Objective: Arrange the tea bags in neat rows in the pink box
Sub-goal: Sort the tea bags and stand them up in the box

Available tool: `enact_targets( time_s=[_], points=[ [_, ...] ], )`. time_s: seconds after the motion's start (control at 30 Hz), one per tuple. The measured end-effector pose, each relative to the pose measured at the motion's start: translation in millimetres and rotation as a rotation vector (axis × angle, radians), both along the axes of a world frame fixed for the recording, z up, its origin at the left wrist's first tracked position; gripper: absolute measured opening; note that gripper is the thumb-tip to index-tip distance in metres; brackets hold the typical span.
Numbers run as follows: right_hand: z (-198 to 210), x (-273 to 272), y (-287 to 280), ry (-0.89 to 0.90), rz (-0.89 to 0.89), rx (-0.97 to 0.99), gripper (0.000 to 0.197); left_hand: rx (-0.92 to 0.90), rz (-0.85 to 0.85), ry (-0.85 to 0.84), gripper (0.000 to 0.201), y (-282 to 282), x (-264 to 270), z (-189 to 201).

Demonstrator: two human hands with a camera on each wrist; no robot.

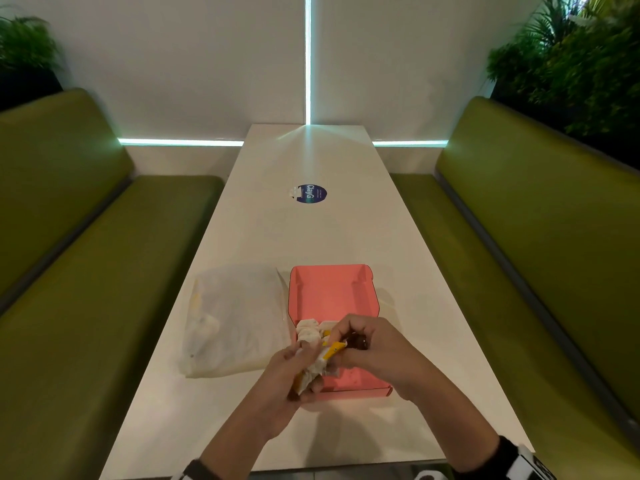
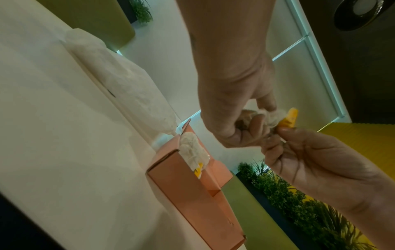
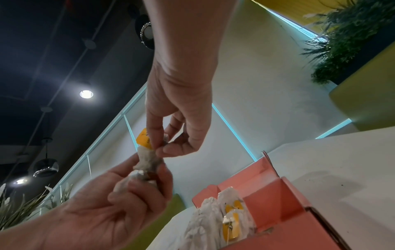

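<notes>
The open pink box (image 1: 367, 392) stands on the white table near me. A short row of white tea bags (image 1: 307, 331) with yellow tags stands against its near-left wall; the same tea bags (image 3: 226, 213) show in the box (image 3: 278, 194) in the right wrist view. Above the box's near-left corner, my left hand (image 1: 308, 375) grips a small bunch of tea bags (image 1: 317, 368). My right hand (image 1: 346, 341) pinches one tea bag (image 3: 147, 157) of that bunch at its yellow tag (image 3: 144, 138). In the left wrist view my left hand (image 2: 254, 118) and right hand (image 2: 280, 133) meet at the tag (image 2: 290, 118).
A crumpled translucent plastic bag (image 1: 235, 320) lies on the table just left of the box, touching it. A round blue sticker (image 1: 308, 194) is farther up the table. Green benches (image 1: 86, 271) run along both sides, with plants behind them.
</notes>
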State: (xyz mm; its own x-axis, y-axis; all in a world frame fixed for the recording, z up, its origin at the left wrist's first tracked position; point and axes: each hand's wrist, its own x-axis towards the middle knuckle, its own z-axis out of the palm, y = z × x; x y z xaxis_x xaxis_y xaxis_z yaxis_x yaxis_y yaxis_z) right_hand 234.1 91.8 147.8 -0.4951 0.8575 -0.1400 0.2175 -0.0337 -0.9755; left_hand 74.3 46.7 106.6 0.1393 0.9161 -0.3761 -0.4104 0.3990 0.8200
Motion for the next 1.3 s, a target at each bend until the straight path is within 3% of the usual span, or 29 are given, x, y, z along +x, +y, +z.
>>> enact_targets(
  time_s=[0.13,0.23,0.3,0.43,0.57,0.63,0.73,0.8,0.87,0.9,0.93,1.0,1.03,1.07,1.17,1.2,1.3],
  points=[
    [-1.6,-2.0,3.9,0.063,-0.166,-0.100,0.028,0.057,0.157,0.045,0.026,0.7,0.1,-5.6],
    [1.4,0.3,2.8,0.074,-0.078,-0.215,0.023,0.084,0.240,0.060,0.035,1.9,-0.8,-8.3],
    [1.6,-0.1,0.5,0.040,-0.023,-0.207,0.020,0.098,0.248,0.099,0.044,1.2,-1.4,-9.5],
    [-2.1,-3.4,-0.5,0.037,-0.120,-0.157,0.010,0.150,0.287,0.175,0.035,1.8,0.8,-13.2],
    [-1.6,-2.3,-0.5,0.041,-0.174,-0.160,0.012,0.187,0.328,0.228,0.038,0.2,0.8,-12.6],
    [-2.9,-0.9,3.7,-0.042,-0.229,-0.083,0.010,0.189,0.355,0.247,0.041,-1.2,0.7,-10.2],
    [-6.8,3.0,12.7,-0.306,-0.356,0.255,0.018,0.111,0.373,0.266,0.050,-0.9,-2.8,-8.3],
    [-0.6,9.0,12.3,-0.386,-0.133,0.307,0.029,0.072,0.377,0.228,0.056,-0.4,-6.0,-6.7],
    [7.0,10.7,6.2,-0.453,0.282,0.151,0.025,0.083,0.405,0.242,0.053,0.3,-8.3,-5.9],
    [9.1,10.3,3.7,-0.489,0.362,0.140,0.020,0.097,0.416,0.272,0.050,0.6,-8.4,-6.3],
    [5.8,9.1,6.0,-0.545,0.303,0.208,0.015,0.120,0.422,0.302,0.046,0.6,-8.0,-7.0],
    [-1.9,8.7,11.5,-0.630,-0.069,0.483,0.015,0.169,0.424,0.339,0.033,1.1,-5.9,-8.1],
    [-2.7,8.4,13.3,-0.641,-0.158,0.552,0.015,0.187,0.420,0.344,0.024,0.8,-4.3,-6.8],
    [-2.6,9.5,14.3,-0.635,-0.101,0.561,0.012,0.202,0.415,0.345,0.018,0.4,-2.8,-6.1],
    [-2.2,8.7,10.2,-0.669,0.385,0.386,0.005,0.241,0.386,0.391,0.013,0.9,-0.3,-4.7],
    [-3.3,8.2,9.1,-0.676,0.375,0.382,0.006,0.248,0.364,0.407,0.013,1.4,0.2,-5.1],
    [-7.9,6.4,12.5,-0.707,-0.019,0.512,0.004,0.257,0.299,0.425,0.014,1.9,1.0,-5.9]
  ],
)
